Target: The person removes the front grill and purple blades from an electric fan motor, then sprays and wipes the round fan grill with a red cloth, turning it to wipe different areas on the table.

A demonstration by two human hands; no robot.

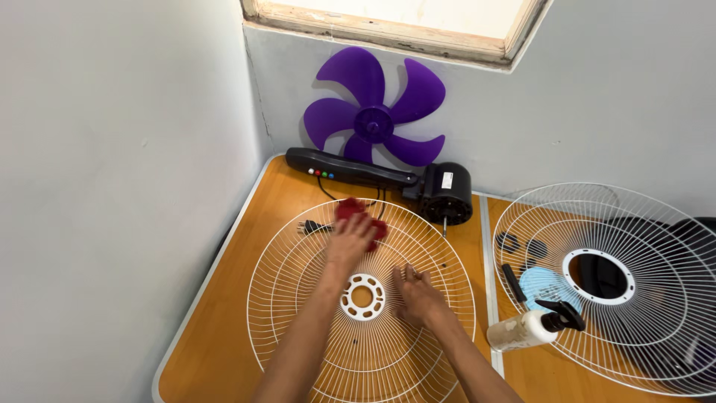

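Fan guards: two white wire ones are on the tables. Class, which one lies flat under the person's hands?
The white wire fan guard on the left orange table, under both hands; the other white guard sits tilted, untouched.

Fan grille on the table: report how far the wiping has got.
Done: the fan is apart, the purple blade leaning on the wall, the motor unit lying behind. In hand: left hand presses a red cloth on the white grille; right hand steadies it. Left: second grille untouched.

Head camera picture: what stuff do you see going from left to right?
Orange table → white fan guard under the hands → spray bottle → second white fan guard.
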